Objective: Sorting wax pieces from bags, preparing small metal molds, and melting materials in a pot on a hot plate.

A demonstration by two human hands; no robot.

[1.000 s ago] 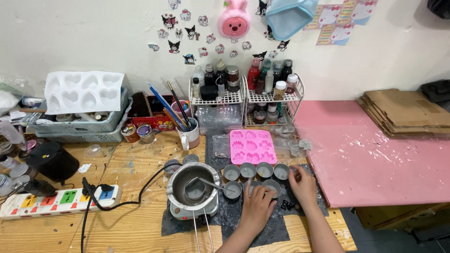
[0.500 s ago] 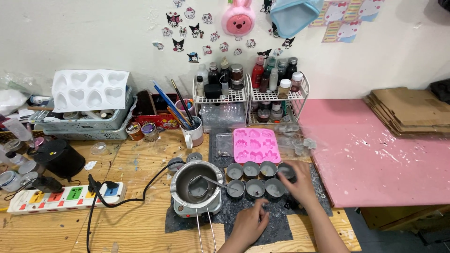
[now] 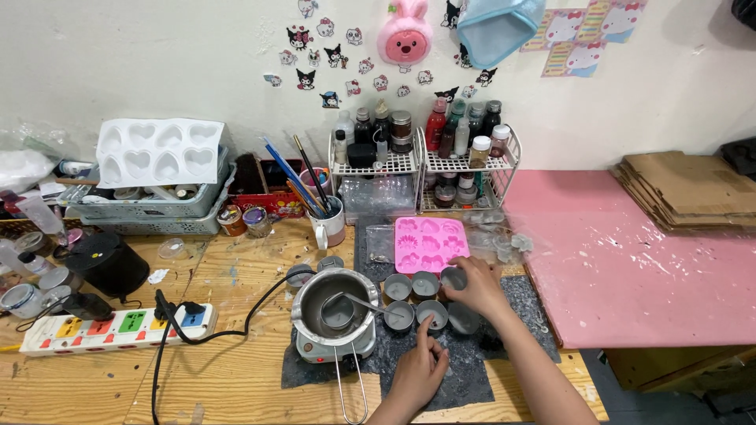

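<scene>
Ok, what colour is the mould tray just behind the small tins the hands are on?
Pink: the mould tray, with shaped cavities, shows clearly in the head view.

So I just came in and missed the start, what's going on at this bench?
A person is working over a group of small round tins on a dark mat. The right hand rests on the tin at the back right of the group, and the left hand points a finger at a front tin. Beside them on the left stands a metal melting pot with a ladle in it. A pink mould lies just behind the tins.
</scene>
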